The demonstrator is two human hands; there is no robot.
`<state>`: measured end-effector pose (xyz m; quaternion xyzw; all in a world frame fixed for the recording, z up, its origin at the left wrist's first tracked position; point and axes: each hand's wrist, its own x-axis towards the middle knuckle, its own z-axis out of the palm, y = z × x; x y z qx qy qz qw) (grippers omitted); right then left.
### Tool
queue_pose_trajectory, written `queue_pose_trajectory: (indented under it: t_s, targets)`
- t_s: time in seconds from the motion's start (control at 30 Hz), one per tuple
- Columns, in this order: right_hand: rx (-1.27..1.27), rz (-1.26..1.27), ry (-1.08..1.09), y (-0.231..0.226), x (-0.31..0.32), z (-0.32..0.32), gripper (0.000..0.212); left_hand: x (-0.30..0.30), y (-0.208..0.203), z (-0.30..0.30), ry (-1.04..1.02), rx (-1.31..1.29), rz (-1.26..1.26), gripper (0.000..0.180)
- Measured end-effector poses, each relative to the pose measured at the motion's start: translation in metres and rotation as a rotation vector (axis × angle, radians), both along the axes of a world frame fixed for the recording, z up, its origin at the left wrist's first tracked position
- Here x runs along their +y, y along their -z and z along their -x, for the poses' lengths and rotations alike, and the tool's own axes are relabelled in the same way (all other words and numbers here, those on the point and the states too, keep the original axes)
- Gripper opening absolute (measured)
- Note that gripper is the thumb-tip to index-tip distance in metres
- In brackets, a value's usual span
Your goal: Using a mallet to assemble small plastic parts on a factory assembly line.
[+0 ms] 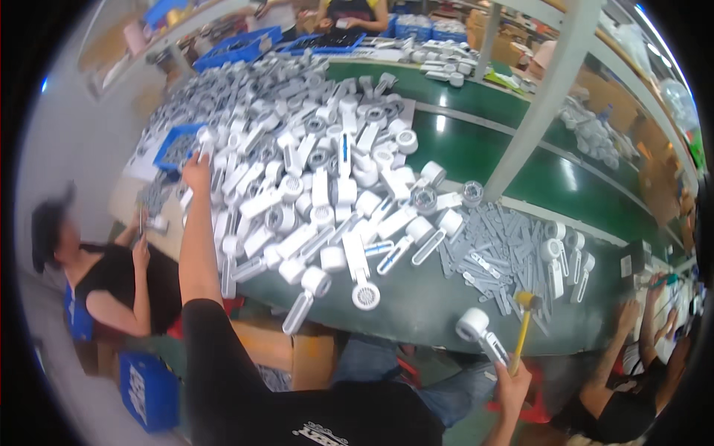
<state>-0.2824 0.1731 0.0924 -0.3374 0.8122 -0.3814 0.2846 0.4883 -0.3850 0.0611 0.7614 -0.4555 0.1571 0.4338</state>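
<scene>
The right hand (513, 380), near and right of centre, is curled closed around a slim yellow mallet (523, 334) and the handle of a white plastic fan-shaped unit (472, 325). The left hand (196, 172) reaches to the far left, fingers bent in and pinched on a white plastic piece (205, 141).

The fan-shaped unit, above the table's near edge, has a smooth, drum-like round head and a flat, narrow handle with a grey inset. The mallet has a thin straight shaft and a small blunt head. Across the table spreads a heap of similar white units (320, 189), some showing slotted round grilles, a few with blue strips. To its right lie flat grey plastic strips (494, 245) on the smooth green tabletop (401, 320).

Fingers cover the fan-shaped unit's handle end; the left hand's piece is blurred, its full shape hard to make out. Co-workers at the far side and right are partly cut off.

The fan-shaped unit's long axis slants, its head pointing far and left, its handle near and right. The mallet points away, leaning slightly right, head at the far end.
</scene>
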Motion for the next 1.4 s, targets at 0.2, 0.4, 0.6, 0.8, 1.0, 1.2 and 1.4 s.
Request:
queue_pose_trajectory:
  t_s: [0.2,0.4,0.6,0.8,1.0,1.2,1.4]
  targets:
    - [0.121,-0.099,-0.322,0.037,-0.014,-0.005,0.038,-0.088,0.014,-0.155,0.377,-0.512,-0.356,0.054]
    - [0.094,-0.017,-0.529,0.047,-0.08,-0.024,0.048,-0.034,-0.015,-0.086,0.232,-0.288,-0.316,0.059]
    - [-0.233,0.127,-0.072,0.058,-0.072,0.023,0.04,0.169,-0.078,0.284,1.063,-0.046,-0.202,0.037]
    - [-0.664,0.466,0.154,0.075,-0.079,0.038,0.032,0.273,-0.026,0.55,1.65,-0.471,-0.247,0.03]
    - [-0.675,0.47,0.115,0.074,-0.079,0.034,0.032,0.263,0.023,0.621,1.698,-0.501,-0.304,0.025]
    - [-0.683,0.403,0.168,0.06,-0.071,0.026,0.037,0.287,-0.018,0.615,1.561,0.317,-0.569,0.016]
    - [-0.674,0.477,-0.011,0.026,-0.085,-0.056,0.03,0.369,-0.041,0.585,1.436,1.125,-0.769,0.017]
